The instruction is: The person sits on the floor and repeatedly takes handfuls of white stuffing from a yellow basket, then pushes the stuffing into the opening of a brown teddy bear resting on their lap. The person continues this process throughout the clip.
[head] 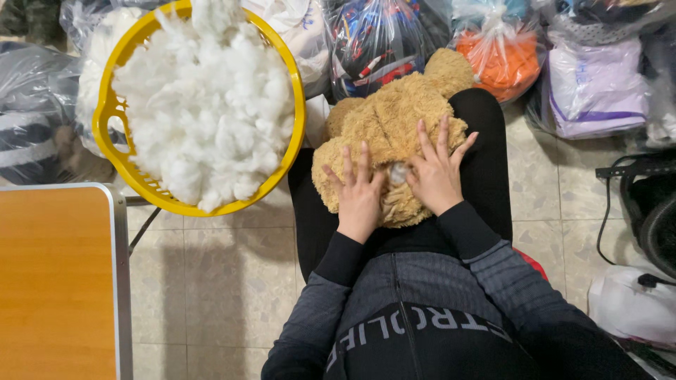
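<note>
i'm pressing my left hand [359, 193] and my right hand [436, 176] flat, fingers spread, onto the tan plush toy [394, 119] lying on my lap; a white tuft of stuffing [398, 172] is showing between them. left of the toy, the yellow basket [123, 165] is holding white filling [204, 105]. beyond the toy, plastic bags [500, 56] are lying.

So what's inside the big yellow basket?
The yellow basket is piled high with fluffy white stuffing, heaped above the rim. The stuffing covers everything below it, so the basket's bottom, and anything lying there, cannot be seen.
</note>
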